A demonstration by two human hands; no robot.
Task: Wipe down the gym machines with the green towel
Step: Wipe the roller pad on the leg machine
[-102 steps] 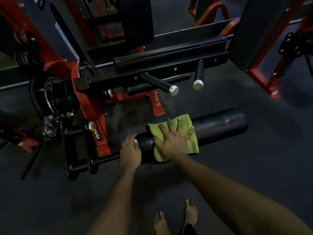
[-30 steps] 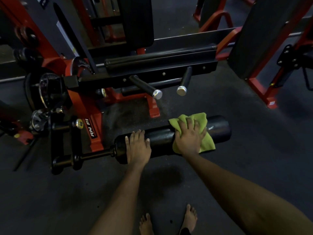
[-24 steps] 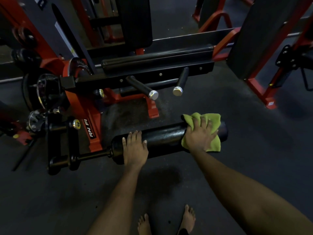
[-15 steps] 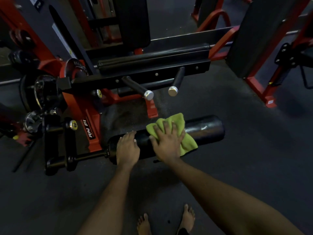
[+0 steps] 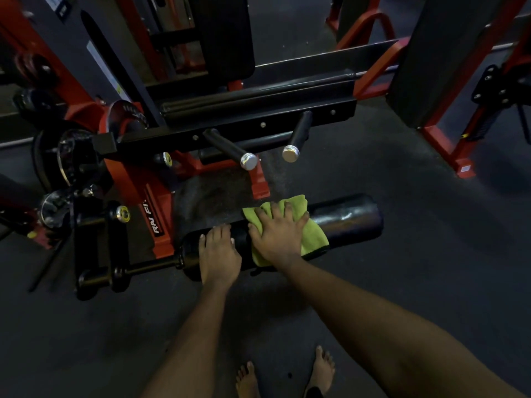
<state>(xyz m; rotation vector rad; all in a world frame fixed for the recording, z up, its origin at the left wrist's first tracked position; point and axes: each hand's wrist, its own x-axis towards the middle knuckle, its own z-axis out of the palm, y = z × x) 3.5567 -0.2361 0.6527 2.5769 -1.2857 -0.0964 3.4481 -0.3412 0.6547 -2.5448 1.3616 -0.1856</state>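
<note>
While floor (image 5: 448,259) lies open frame right, R hand (image 5: 280,235), fingers spread, presses green towel (image 5: 316,237) on roller pad (image 5: 352,222), L hand (image 5: 219,255) flat beside it; towel's moved left from pad's right end.

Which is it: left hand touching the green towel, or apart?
Apart. Head view: a strip of black roller pad shows between left hand and green towel.

L grip (image 5: 219,254) flat, R grip (image 5: 280,237) splayed
</note>
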